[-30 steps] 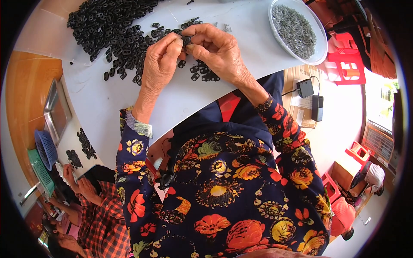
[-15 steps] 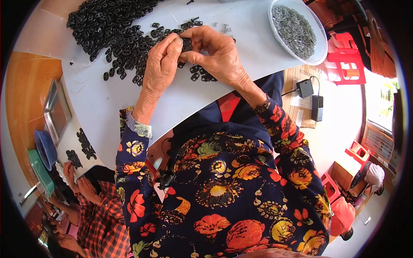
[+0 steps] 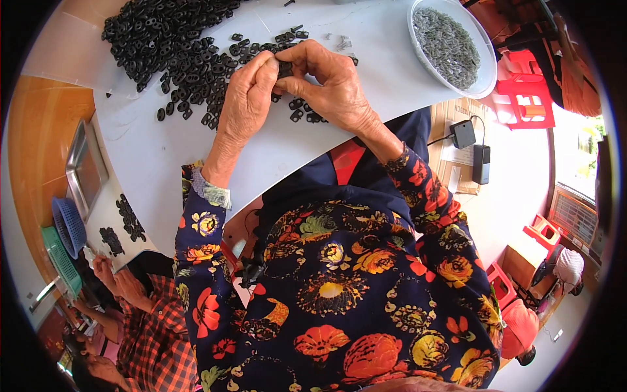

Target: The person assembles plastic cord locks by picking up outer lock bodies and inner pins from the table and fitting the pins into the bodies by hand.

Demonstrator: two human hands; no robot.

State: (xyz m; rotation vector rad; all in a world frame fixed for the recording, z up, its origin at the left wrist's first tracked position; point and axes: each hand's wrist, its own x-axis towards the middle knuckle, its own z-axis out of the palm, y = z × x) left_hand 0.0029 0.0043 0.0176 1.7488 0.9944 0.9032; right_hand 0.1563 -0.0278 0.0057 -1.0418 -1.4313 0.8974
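Note:
My left hand (image 3: 249, 93) is closed, its thumb and fingers pinching one side of a small black plastic piece (image 3: 285, 69). My right hand (image 3: 332, 83) grips the other side of it between thumb and curled forefinger. Fingers cover much of the piece, so its exact form cannot be told. Both hands are just above the table, over the near edge of a spread of loose black plastic parts (image 3: 173, 42), oval with two holes. A few of these lie below my right hand. Small silvery bits (image 3: 343, 44) rest just beyond it.
At the right, a clear round tub (image 3: 487, 73) holds many small grey metal pieces (image 3: 447, 49), perhaps springs. A co-worker's hands (image 3: 124, 285) are at the lower left, near small black piles (image 3: 130, 219), a metal tray (image 3: 87, 166) and blue and green baskets (image 3: 68, 225). Red stools (image 3: 522, 101) stand right.
My hands stay nearly in place; my right fingers and the black piece between them have shifted very slightly. At the left, the co-worker's hands have moved a little.

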